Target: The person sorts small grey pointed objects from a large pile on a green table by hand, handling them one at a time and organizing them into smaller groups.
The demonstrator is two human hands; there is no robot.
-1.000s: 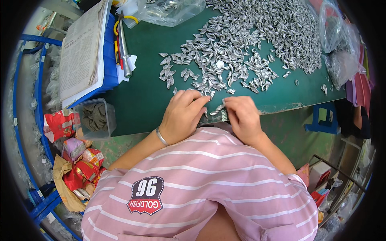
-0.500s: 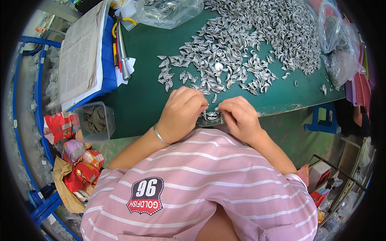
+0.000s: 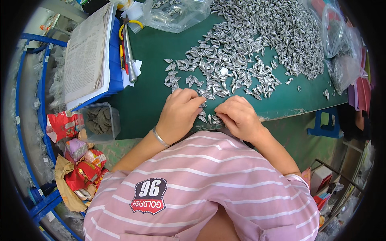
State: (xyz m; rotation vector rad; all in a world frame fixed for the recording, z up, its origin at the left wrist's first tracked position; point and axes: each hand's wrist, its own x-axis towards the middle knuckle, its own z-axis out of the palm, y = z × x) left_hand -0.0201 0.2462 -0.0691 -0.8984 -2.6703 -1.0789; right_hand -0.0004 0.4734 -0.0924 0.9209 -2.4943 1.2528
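My left hand is closed at the table's near edge. Its thumb and index finger pinch around a small silver leaf-shaped metal piece, partly covered by the fingertips. Opposite it, my right hand is closed too, thumb against curled fingers; whatever it holds is hidden. Between and just below the fingertips lies a small group of the same silver pieces. Beyond both hands spreads a large heap of these ridged, curved pieces, thinning toward me. A round white item sits among them.
Left on the green table are a newspaper on a blue tray, yellow-handled pliers and a tapered metal rod. A clear tub holds dark cloth. Plastic bags lie behind; a blue stool stands right.
The view has shifted slightly, moving the table rightward in the picture. My right fingertips have moved a little, and the small group of pieces between my hands shows more fully.
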